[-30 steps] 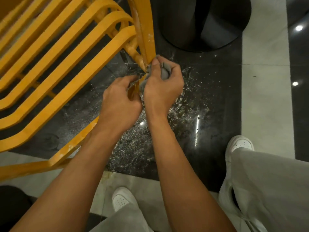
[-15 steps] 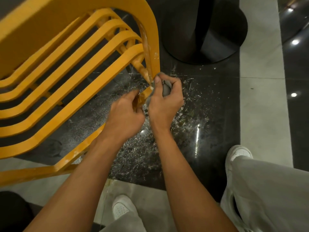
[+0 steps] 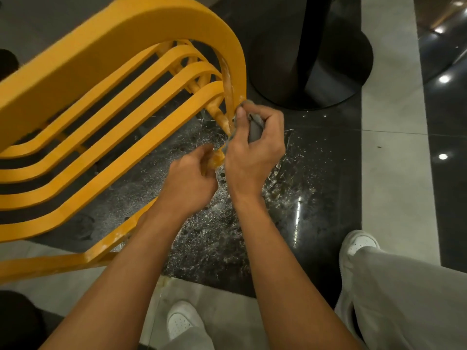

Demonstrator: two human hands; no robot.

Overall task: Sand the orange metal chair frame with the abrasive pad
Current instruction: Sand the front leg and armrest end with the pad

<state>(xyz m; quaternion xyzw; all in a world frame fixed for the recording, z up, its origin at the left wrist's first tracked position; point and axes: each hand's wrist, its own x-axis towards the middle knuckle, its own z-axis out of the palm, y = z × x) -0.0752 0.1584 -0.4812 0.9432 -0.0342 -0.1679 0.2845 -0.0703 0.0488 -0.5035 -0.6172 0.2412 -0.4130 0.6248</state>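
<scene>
My right hand (image 3: pixel 252 152) is curled round the grey pad (image 3: pixel 255 128), thumb up, pressing it on the chair frame (image 3: pixel 121 46) where the curved upright drops toward the dark floor (image 3: pixel 323 198) — near the black table base (image 3: pixel 328 82). Left hand (image 3: pixel 192 178) pinches the frame's lower end just beside it, fingers curled. Both forearms reach forward. Against half a second ago — same grips, same spot; more of the top rail shows.
</scene>
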